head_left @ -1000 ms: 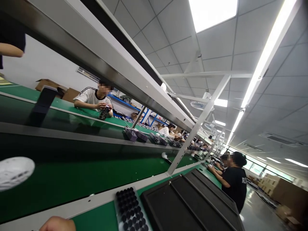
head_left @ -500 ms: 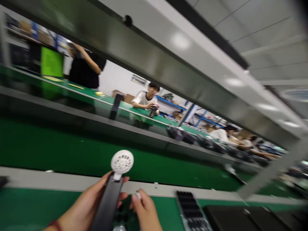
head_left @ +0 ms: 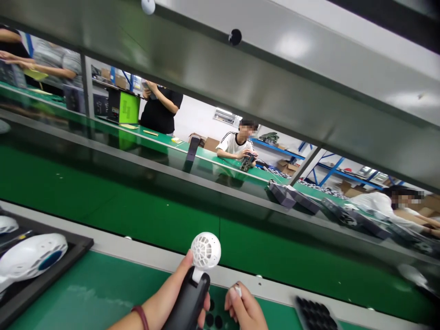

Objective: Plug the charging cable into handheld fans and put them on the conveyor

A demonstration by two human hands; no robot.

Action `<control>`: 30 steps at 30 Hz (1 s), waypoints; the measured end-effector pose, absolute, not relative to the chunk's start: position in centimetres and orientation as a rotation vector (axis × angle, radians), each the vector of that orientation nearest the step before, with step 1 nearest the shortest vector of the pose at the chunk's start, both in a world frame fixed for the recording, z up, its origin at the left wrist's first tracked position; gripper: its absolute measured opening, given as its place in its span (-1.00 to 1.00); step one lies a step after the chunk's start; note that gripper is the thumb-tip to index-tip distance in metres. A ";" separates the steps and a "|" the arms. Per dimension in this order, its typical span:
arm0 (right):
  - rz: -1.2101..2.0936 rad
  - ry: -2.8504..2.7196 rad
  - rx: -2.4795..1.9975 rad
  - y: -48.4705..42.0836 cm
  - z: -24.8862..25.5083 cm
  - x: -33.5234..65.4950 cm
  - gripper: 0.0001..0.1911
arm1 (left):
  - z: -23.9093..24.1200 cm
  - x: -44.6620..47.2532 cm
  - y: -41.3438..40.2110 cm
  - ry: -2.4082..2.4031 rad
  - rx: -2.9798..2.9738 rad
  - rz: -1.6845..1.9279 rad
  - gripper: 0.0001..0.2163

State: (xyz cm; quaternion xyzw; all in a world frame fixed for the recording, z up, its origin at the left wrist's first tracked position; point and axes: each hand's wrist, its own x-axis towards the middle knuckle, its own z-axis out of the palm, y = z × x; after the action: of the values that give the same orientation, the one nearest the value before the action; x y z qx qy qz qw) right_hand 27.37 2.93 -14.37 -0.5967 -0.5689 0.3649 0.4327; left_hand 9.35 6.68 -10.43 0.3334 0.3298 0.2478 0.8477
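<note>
My left hand [head_left: 176, 280] is wrapped round the black handle [head_left: 189, 298] of a device with a round white vented head [head_left: 206, 250]. The handle leans to the right, its head pointing away from me, and its lower end is cut off by the picture's bottom edge. Just to the right, my right hand [head_left: 248, 308] is closed in a pinch, a small white piece [head_left: 238, 289] showing at thumb and forefinger. I cannot make out its kind. Between the hands, several black round discs [head_left: 218, 321] lie low over the green bench, partly hidden.
A black tray [head_left: 80, 250] with white shells [head_left: 36, 256] stands at the left. At lower right lies a holder with black round pieces [head_left: 314, 311]. Beyond the pale bench edge runs a green conveyor belt [head_left: 137, 206]. A metal beam [head_left: 206, 78] crosses overhead; several co-workers are beyond.
The view has swung left, so the scene sits farther right and the black tray shows at left. Both hands keep their holds. The vented head is seen from a slightly different angle.
</note>
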 end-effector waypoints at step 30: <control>0.761 -1.853 -1.543 2.2 -12.7 26.7 -0.62 | -11.3 9.1 6.6 0.737 0.675 0.849 -0.51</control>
State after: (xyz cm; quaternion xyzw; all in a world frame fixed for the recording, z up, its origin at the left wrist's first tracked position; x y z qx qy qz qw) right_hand 26.66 2.24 -12.70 -0.5818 -0.6988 0.2871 0.3014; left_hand 9.15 6.56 -11.31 0.3139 0.3427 0.3947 0.7926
